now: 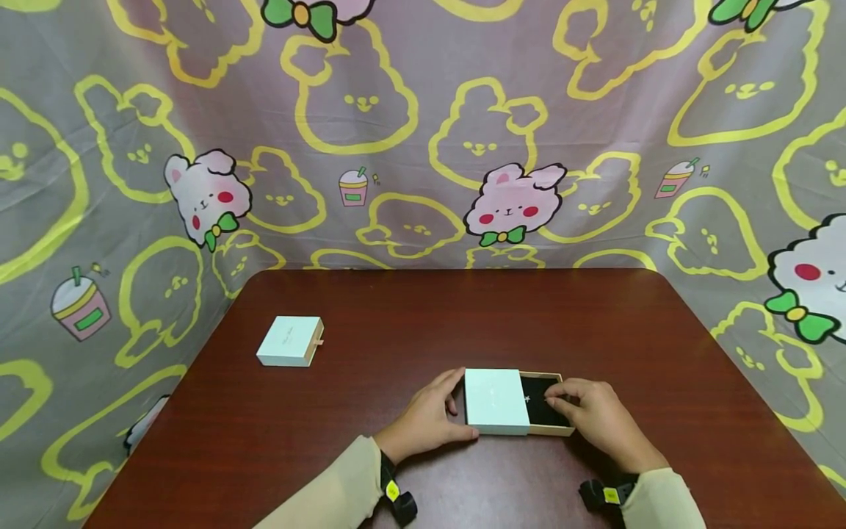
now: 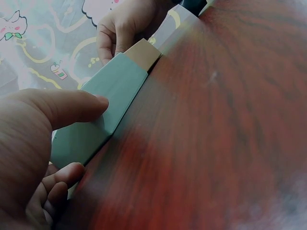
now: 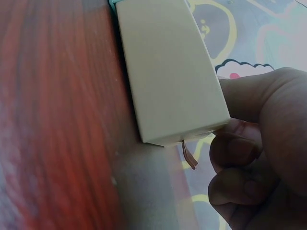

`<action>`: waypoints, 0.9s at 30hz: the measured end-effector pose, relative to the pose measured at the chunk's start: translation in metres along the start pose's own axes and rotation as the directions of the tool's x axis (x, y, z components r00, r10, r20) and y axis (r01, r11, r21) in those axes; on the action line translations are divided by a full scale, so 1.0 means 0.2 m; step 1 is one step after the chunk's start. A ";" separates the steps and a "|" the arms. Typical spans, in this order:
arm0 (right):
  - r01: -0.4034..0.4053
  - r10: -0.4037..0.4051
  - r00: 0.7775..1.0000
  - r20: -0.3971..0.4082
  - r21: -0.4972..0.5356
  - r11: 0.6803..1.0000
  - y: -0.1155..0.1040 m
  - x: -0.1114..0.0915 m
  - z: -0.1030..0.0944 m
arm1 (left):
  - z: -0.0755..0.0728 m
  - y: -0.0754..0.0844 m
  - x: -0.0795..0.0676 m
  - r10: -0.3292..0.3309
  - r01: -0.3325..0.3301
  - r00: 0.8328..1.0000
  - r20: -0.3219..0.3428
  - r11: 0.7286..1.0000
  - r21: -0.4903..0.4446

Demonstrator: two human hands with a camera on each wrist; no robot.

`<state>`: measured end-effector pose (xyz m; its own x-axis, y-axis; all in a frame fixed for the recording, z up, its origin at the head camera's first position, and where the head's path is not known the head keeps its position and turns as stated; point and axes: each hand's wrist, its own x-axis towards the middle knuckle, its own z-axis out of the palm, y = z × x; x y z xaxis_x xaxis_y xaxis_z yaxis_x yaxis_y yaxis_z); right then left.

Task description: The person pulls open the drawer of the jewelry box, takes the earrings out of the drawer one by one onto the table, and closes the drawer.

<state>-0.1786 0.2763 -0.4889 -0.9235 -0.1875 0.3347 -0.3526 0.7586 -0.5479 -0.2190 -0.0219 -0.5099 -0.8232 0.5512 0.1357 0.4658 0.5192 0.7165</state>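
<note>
A pale mint jewelry box [image 1: 497, 400] lies on the table with its drawer [image 1: 551, 430] slid partly out to the right. My left hand [image 1: 432, 415] grips the cover's left end, thumb along the near side. In the left wrist view that thumb presses the mint cover [image 2: 108, 88]. Inside the drawer is a black pad [image 1: 538, 411] with a small silvery star-shaped piece [image 1: 526, 399] beside the cover's edge. Thumb and forefinger of my right hand [image 1: 598, 419] come together over the pad; I cannot tell whether they pinch anything. A ribbon tab [image 3: 189, 155] hangs from the drawer's end.
Another mint box [image 1: 289, 341], closed and with a small ribbon tab, lies at the table's left. Patterned cloth [image 1: 410, 169] hangs behind and beside the brown table [image 1: 410, 316]. Each wrist wears a black strap with a camera.
</note>
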 end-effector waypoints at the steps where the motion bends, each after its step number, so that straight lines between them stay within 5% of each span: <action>1: 0.000 0.000 1.000 -0.001 0.001 1.000 0.00 0.00 0.00 | 0.00 0.00 0.00 0.001 -0.001 1.000 -0.001 1.000 -0.001; 27: 0.044 -0.047 0.997 -0.063 -0.041 0.998 0.00 0.00 -0.01 | -0.01 0.00 0.00 0.009 -0.009 1.000 0.001 1.000 0.002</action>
<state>-0.1794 0.2778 -0.4880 -0.8944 -0.1830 0.4081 -0.3869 0.7744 -0.5007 -0.2193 -0.0225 -0.5091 -0.8188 0.5564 0.1412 0.4736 0.5156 0.7140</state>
